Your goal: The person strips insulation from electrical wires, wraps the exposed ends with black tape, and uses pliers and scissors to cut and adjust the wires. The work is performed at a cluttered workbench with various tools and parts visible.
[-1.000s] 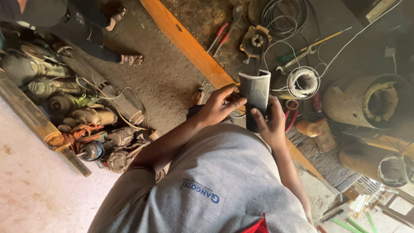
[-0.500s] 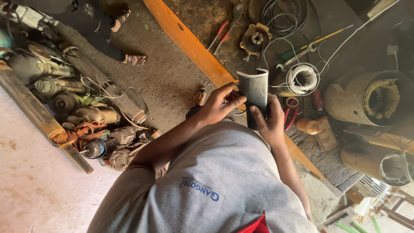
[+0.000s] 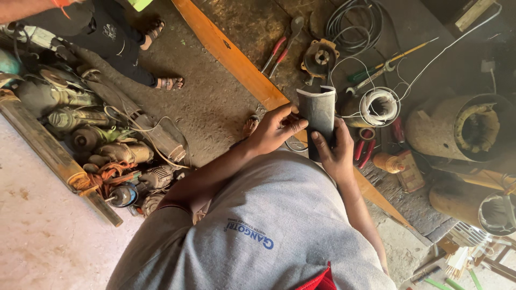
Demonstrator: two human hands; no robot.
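Observation:
Both my hands hold a grey curved sheet [image 3: 318, 113], upright in front of my chest. My left hand [image 3: 273, 130] pinches its left edge with thumb and fingers. My right hand [image 3: 334, 154] grips its lower right side, fingers wrapped around the back. My grey shirt fills the bottom of the view. Just right of the sheet lies a spool of white wire [image 3: 379, 105], with a loose strand running off to the upper right.
An orange plank [image 3: 231, 53] runs diagonally under my hands. Red pliers [image 3: 275, 53], a metal motor end cover [image 3: 321, 57], a black cable coil [image 3: 355, 19] and a large motor stator [image 3: 473, 127] lie around. Old motors [image 3: 107, 153] pile up left. Another person's sandalled feet [image 3: 167, 83] stand upper left.
My hands keep the same hold on the grey sheet. The view has shifted slightly; the other person's feet sit a little further right and lower.

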